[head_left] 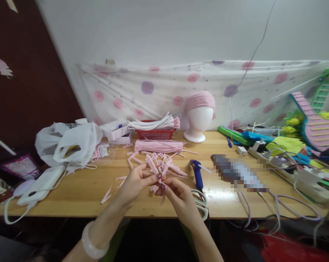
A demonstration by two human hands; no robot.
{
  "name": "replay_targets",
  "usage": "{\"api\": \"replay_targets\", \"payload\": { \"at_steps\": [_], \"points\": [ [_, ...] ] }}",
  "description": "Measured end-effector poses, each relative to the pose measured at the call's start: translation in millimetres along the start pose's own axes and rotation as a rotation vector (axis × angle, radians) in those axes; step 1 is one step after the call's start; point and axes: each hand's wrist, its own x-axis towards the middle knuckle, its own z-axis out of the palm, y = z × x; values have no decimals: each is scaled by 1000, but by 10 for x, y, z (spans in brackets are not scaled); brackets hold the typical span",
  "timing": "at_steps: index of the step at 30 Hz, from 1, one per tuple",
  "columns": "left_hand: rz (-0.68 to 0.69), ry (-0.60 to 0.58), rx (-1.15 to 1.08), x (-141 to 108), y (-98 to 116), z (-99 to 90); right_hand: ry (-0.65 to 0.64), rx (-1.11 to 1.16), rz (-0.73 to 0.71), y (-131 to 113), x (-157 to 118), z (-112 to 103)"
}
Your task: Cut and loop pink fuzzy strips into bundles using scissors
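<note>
Work reads partway from my end: the pink strip piece [152, 165] looks gathered at its lower end, loose ends fanning up, so I'd call it partly formed. It's held up over the bench [82, 203], just below frame centre. Left hand [137, 178] pinches it thumb to finger; right hand [180, 194] pinches just below, fingertips nearly together on both, exact contact hidden. Bent strips [177, 171] lie loose behind it; straight bundle [159, 146] at centre looks unworked. Blue glue gun [198, 178] rests right of centre, unheld. Can't tell if any piece is finished.
</note>
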Motion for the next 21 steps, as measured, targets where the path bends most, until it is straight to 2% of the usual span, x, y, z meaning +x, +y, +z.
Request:
{"api": "replay_targets", "payload": {
  "at_steps": [3, 6, 11, 14, 18, 21],
  "points": [
    [37, 91, 7, -137, -125, 59, 42, -105, -16, -7, -96, 22],
    [51, 237, -46, -294, -276, 87, 54, -223, -31, -44, -182, 66],
    [60, 408, -66, -492, -495, 38, 23, -370, -46, -54, -256, 132],
    [59, 443, -43, -566, -497, -22, -11, -397, -19, -48, -263, 134],
    [20, 414, 49, -595, -431, -112, -27, -453, -16, -87, -255, 120],
    [56, 431, 86, -579, -405, -146, -23, -505, 3, -108, -241, 125]
  ]
}}
